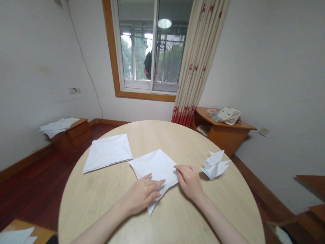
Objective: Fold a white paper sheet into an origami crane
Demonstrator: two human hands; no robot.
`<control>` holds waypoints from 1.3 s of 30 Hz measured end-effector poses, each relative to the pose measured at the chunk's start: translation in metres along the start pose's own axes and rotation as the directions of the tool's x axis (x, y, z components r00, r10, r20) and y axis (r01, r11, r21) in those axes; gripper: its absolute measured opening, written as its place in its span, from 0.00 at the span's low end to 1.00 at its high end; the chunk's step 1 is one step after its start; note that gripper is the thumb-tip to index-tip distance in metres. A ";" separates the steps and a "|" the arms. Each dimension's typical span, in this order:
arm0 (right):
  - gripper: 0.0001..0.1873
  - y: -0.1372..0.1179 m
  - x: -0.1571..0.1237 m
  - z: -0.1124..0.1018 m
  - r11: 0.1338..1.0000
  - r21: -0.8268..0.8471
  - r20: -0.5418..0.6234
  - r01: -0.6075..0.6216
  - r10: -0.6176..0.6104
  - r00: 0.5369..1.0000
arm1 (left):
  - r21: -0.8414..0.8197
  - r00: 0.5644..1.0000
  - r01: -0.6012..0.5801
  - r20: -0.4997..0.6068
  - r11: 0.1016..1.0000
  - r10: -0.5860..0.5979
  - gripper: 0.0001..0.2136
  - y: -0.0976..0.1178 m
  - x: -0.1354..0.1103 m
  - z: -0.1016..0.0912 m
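A creased sheet of white paper (pixel 158 164) lies turned like a diamond on the round wooden table (pixel 157 132), one point toward me. My left hand (pixel 147 191) rests on its lower left part, fingers stretched out and apart. At the paper's right corner, my right hand (pixel 189 179) pinches the edge between thumb and curled fingers. Beyond the right hand stands a folded paper figure (pixel 214 164) with several pointed flaps. A flat stack of white paper squares (pixel 108 152) lies to the left, its corner close to the sheet.
A corner desk (pixel 228 130) with a cloth bag (pixel 230 115) stands behind the table at right. A low drawer cabinet (pixel 78 134) carrying papers (pixel 59 125) is at left. Another wooden surface (pixel 24 222) with paper shows at bottom left. A curtain (pixel 199 64) hangs beside the window.
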State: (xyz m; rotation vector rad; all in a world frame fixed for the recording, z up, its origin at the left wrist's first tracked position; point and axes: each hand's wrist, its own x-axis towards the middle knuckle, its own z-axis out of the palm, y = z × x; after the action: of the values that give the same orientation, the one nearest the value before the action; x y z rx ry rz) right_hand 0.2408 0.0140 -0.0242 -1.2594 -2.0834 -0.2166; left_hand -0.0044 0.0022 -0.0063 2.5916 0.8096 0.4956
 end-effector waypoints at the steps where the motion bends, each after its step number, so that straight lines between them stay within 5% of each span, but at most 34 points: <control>1: 0.14 -0.001 0.000 0.001 1.000 -0.004 0.033 -0.011 0.011 0.999 | 0.015 1.000 0.001 0.000 1.000 -0.001 0.20 -0.001 0.000 0.000; 14: 0.18 -0.010 0.001 -0.004 0.996 0.090 0.267 -0.024 -0.001 0.964 | 0.194 0.994 0.108 -0.027 0.975 -0.105 0.19 0.000 0.002 -0.003; 23: 0.18 -0.021 0.003 -0.011 0.986 0.164 0.282 0.028 -0.074 0.956 | 0.258 0.977 0.166 -0.177 0.952 -0.122 0.17 -0.016 0.000 0.011; 39: 0.20 -0.033 0.004 -0.015 0.931 0.357 0.294 0.074 -0.188 0.937 | 0.350 0.975 0.193 -0.171 0.917 -0.140 0.18 -0.010 -0.002 0.005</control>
State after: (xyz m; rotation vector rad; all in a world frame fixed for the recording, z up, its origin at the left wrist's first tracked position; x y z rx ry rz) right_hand 0.2191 -0.0067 -0.0041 -0.9919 -2.3602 0.3064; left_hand -0.0084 0.0076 -0.0152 2.8067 1.2688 0.5261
